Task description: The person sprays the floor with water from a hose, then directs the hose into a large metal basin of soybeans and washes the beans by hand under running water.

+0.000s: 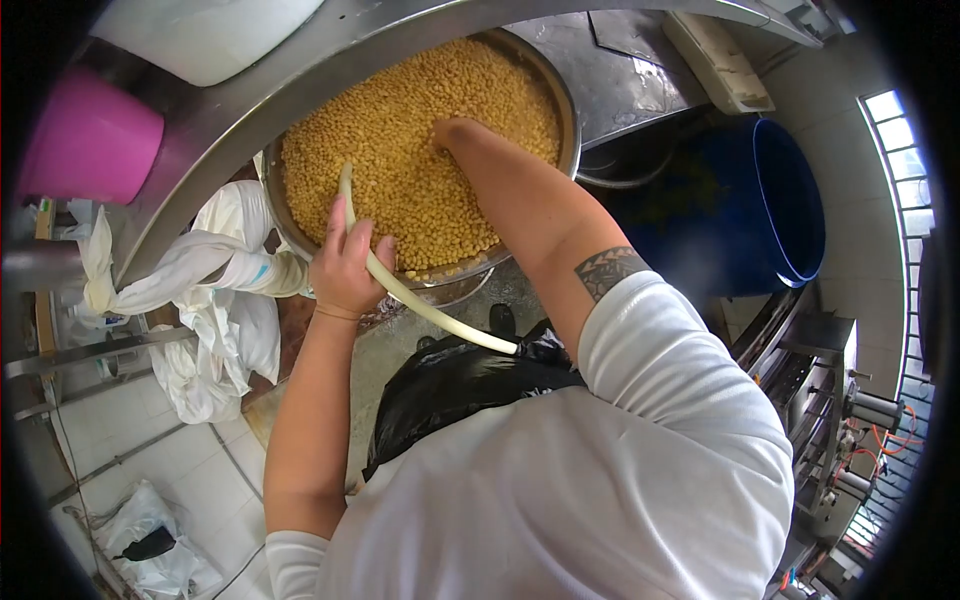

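Observation:
A large round metal bowl (571, 130) is heaped with small yellow grains (400, 120) that look like soaked soybeans. My left hand (350, 265) is at the bowl's near left edge, closed around a pale cream hose (440, 318). The hose's tip points into the bowl, over the grains, and its other end runs back toward my black apron (455, 390). My right hand (457, 132) is sunk into the grains right of the middle. Only its wrist side shows; the fingers are buried, so their pose is hidden.
Along the upper left runs a curved metal edge (225, 130), with a pink bucket (105, 135) beyond it. White cloth sacks (235, 270) hang left of the bowl. A big blue barrel (740, 210) stands at right, near metal machinery (830, 370). A plastic bag (155, 540) lies lower left.

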`<action>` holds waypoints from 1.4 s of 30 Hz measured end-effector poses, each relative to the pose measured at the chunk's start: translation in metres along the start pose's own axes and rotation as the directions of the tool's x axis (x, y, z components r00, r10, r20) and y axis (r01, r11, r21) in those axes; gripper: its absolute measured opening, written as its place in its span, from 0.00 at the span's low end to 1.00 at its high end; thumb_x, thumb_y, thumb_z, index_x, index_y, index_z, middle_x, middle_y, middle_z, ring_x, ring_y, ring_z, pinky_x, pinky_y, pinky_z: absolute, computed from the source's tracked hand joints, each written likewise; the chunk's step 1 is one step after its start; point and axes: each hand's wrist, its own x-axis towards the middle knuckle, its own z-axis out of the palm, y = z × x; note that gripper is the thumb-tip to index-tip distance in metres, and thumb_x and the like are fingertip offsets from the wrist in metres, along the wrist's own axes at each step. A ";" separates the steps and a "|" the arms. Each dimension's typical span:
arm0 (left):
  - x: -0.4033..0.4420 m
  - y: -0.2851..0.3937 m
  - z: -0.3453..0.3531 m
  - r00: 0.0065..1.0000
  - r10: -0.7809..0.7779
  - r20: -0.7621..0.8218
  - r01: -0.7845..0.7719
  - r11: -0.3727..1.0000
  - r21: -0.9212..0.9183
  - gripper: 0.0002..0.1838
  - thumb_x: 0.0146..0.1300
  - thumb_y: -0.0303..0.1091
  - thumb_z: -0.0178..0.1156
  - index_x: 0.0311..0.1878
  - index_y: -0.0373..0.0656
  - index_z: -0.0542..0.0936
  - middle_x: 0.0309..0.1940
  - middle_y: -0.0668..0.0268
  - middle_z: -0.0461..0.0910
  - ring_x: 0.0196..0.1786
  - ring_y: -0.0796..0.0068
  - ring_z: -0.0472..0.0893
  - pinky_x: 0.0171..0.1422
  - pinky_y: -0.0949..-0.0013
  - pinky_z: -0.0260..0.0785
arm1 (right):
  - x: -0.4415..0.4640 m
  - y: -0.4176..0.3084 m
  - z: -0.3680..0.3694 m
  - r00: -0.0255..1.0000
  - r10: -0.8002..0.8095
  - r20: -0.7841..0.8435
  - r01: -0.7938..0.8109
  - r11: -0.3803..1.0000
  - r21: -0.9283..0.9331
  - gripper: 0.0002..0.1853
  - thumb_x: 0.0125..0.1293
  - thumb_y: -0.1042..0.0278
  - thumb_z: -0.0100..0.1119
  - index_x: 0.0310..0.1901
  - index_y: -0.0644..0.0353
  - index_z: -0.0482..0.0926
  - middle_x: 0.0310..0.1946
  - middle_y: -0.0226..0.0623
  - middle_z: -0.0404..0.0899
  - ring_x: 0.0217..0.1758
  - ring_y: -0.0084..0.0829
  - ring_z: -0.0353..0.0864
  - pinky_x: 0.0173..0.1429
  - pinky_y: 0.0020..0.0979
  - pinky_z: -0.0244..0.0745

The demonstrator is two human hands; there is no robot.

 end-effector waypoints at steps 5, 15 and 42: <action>-0.001 -0.002 0.002 1.000 0.017 -0.024 -0.017 1.000 0.002 0.19 0.67 0.43 0.72 0.53 0.41 0.84 0.70 0.37 0.79 0.56 0.40 0.89 0.51 0.53 0.86 | 0.008 -0.006 -0.012 0.994 -0.019 0.112 0.038 0.984 -0.176 0.31 0.88 0.60 0.48 0.87 0.52 0.59 0.87 0.43 0.59 0.89 0.43 0.59 0.84 0.53 0.67; -0.001 -0.001 0.003 1.000 -0.008 -0.021 0.008 1.000 -0.002 0.18 0.67 0.44 0.72 0.52 0.43 0.85 0.70 0.40 0.79 0.51 0.43 0.90 0.48 0.53 0.86 | 0.001 0.005 -0.013 0.992 -0.094 -0.078 0.109 0.971 0.211 0.30 0.76 0.46 0.63 0.70 0.59 0.83 0.72 0.50 0.79 0.68 0.51 0.82 0.67 0.57 0.78; -0.005 -0.002 0.002 0.999 -0.012 -0.039 0.012 1.000 -0.020 0.18 0.65 0.45 0.74 0.52 0.46 0.84 0.69 0.43 0.80 0.47 0.41 0.90 0.44 0.50 0.85 | -0.182 0.001 -0.038 0.762 -0.458 -0.458 0.515 0.857 0.000 0.26 0.72 0.53 0.68 0.71 0.42 0.84 0.74 0.48 0.77 0.74 0.50 0.78 0.78 0.46 0.74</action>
